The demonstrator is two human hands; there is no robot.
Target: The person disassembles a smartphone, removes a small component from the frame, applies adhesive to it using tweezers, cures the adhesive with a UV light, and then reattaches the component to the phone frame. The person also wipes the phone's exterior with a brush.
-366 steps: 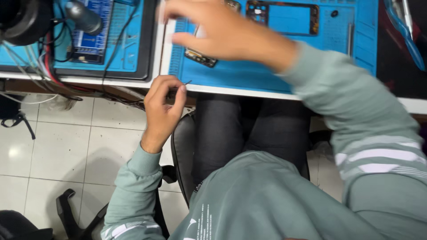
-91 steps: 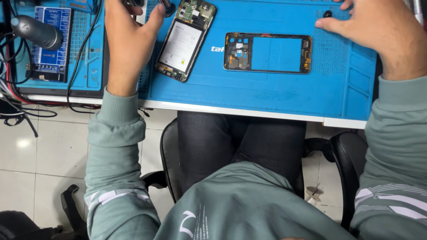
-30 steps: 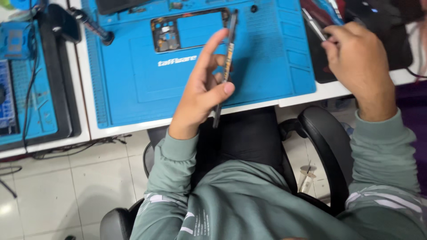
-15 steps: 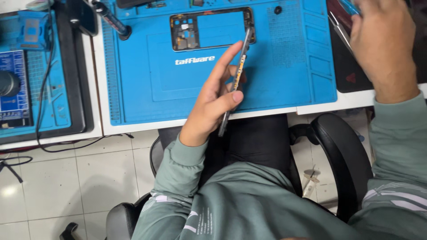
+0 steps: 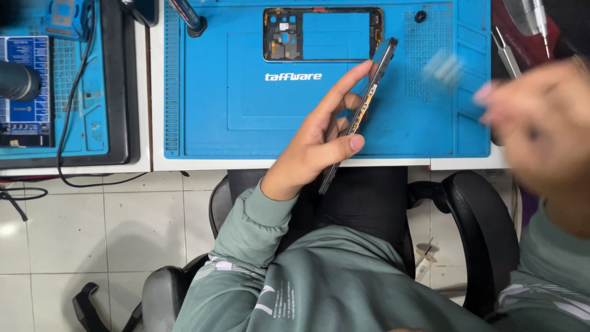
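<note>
The left hand (image 5: 319,144) grips a phone body (image 5: 359,117) edge-on, thumb pressed on the near side rail and the fingers spread along the far side, holding it tilted over the near edge of the large blue repair mat (image 5: 203,92). The phone's lower end hangs off the desk edge above the lap; its upper end points toward the far right of the mat.

The right hand (image 5: 541,123) is a blur at the right edge. Something pale and small smears beside its fingertips, and I cannot tell whether that hand is closed on it or loose.

Doing this well likely means keeping the thumb on the rail rather than on any exposed part, holding the phone over the mat rather than over the gap above the floor, and steadying the working hand before it meets the phone.

Farther back on the mat lies 1 empty phone frame (image 5: 322,34), its top section showing small fittings, the rest bare. A black probe tip (image 5: 190,18) rests at the far left corner. The smaller mat (image 5: 98,123) to the left sits in a black tray, with a cable across it.
</note>
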